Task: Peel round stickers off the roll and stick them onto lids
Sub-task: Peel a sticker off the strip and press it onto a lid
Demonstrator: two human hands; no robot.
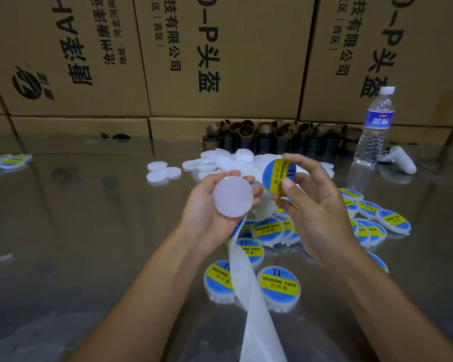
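Sticker (pixel 279 176), blue with a yellow band, read "SOLDERING PASTE" and "II". Right hand (pixel 317 205) pinched it by the edge between thumb and fingers, held upright above the table (pixel 89 231). Left hand (pixel 209 205) gripped a blank lid (pixel 232 194), flat face toward the camera, just beside the sticker but not touching it. A translucent strip (pixel 249 296) ran from under the left hand down to the bottom edge.

Labelled lids (pixel 279 284) carried the same "SOLDERING PASTE" print plus 助焊膏. They lay loose and overlapping below and to the right of the hands, with a few more at the far left edge. Blank lids (pixel 220 160) were heaped behind the hands. Boxes (pixel 220 61) walled the back, printed 头盔 and 有限公司. Bottle (pixel 375 126) had a blue label, not legible. Brown cores (pixel 272 137) stood against the boxes. A white controller (pixel 398 159) lay beside the bottle.

The left half of the table was mostly bare and reflective.
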